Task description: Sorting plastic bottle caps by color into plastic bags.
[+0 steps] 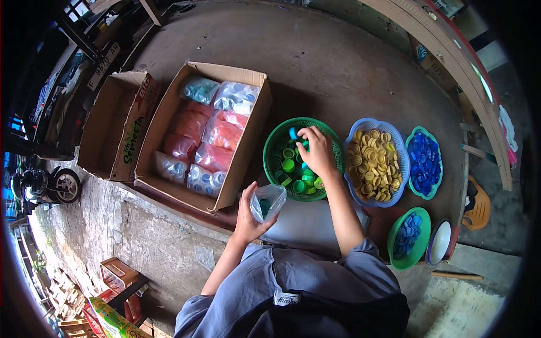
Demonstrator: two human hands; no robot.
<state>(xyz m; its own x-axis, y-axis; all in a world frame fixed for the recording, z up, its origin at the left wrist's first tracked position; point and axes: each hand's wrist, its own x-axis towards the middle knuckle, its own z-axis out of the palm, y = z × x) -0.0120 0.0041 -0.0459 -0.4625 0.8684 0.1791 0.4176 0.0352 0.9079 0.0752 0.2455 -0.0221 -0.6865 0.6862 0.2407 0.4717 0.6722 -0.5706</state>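
My left hand is closed around a clear plastic bag, its mouth facing up and a few dark green caps inside. A green woven basket of green plastic bottle caps stands just beyond it. Over that basket's right side reaches my right hand, fingers bent and thumb apart from them. Its fingertips are beside a blue cap; whether they touch it is unclear. Left of the basket, a cardboard box holds several filled bags of red, white and teal caps.
To the right stand a lavender basket of yellow caps, a turquoise basket of dark blue caps and a green bowl of blue caps. Beside the bowl is a white-lined bowl. Another cardboard box stands far left.
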